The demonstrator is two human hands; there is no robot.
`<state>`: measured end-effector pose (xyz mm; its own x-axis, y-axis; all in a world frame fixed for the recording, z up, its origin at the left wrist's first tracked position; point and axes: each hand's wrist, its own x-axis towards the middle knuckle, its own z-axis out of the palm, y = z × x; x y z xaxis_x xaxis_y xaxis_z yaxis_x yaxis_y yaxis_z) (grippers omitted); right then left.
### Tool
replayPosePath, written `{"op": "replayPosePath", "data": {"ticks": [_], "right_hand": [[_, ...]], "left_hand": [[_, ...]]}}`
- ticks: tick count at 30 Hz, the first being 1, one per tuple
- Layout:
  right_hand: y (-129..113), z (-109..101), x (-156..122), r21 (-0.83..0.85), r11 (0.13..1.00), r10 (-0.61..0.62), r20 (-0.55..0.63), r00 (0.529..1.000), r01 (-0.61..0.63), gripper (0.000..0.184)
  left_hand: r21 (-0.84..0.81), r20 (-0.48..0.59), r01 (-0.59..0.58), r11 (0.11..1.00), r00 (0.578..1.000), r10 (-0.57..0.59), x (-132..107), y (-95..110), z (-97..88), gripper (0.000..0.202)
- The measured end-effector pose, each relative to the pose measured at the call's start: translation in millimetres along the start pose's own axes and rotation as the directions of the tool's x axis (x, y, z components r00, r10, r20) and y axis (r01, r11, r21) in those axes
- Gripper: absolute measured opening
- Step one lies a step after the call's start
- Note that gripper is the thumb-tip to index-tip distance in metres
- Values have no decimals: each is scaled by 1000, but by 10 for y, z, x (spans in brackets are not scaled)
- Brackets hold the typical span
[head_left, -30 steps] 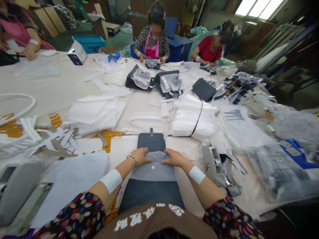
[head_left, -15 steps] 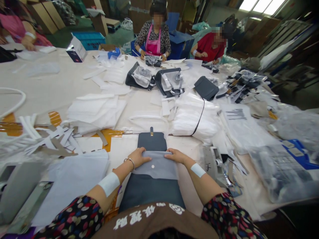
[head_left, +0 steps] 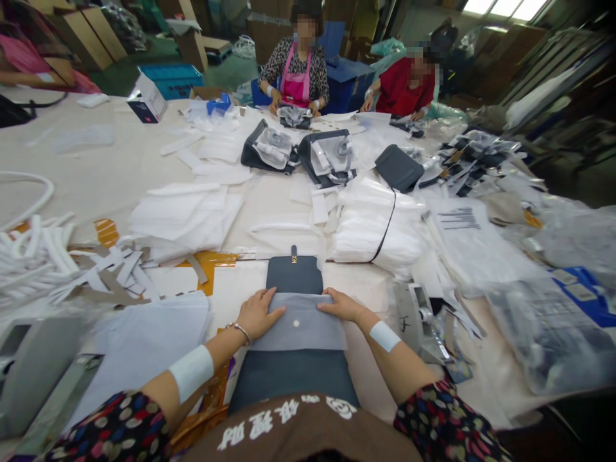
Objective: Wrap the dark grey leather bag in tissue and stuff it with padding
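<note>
While flat, hands (head_left: 258, 314) (head_left: 342, 305) on grey sheet (head_left: 298, 324)

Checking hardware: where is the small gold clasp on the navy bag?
In the head view, the gold clasp sits on the navy bag's flap, just beyond the pale grey sheet under the left hand and right hand.

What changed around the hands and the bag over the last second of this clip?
The left hand slid outward and back along the translucent grey sheet, while the right hand barely moved. Both hands stayed flat on the sheet, and its top edge now lies straighter. The dark handbag beneath it and the white stacks stayed as they were.
</note>
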<state>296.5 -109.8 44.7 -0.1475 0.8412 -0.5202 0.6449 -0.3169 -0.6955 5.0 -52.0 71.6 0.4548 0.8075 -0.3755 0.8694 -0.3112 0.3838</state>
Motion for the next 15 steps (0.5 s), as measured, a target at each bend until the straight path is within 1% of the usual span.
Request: {"op": "replayPosePath", "data": {"ticks": [2,5,7,9,12,15], "right_hand": [[-16,-1,8,-21,1000,-1,3,1000,1,44],[-26,-11,42,-39,999,-2,18,1000,2,43],[-29,-21,59,-47,999,0,25,1000,1,43],[-28,-28,65,-57,998,2,25,1000,0,43],[-18,-29,55,-71,997,-7,17,1000,8,43],[-21,-18,32,-100,995,-14,-26,1000,11,46]], "left_hand": [[42,-9,15,999,1000,-15,189,-8,-145,70],[119,-27,-37,992,999,41,605,36,-327,64],[152,-26,-66,986,997,71,892,115,-370,58],[173,-26,-73,982,997,79,1120,218,-354,55],[208,-35,-49,977,998,58,1310,361,-319,48],[238,-101,1,971,995,24,1366,452,-410,49]]}}
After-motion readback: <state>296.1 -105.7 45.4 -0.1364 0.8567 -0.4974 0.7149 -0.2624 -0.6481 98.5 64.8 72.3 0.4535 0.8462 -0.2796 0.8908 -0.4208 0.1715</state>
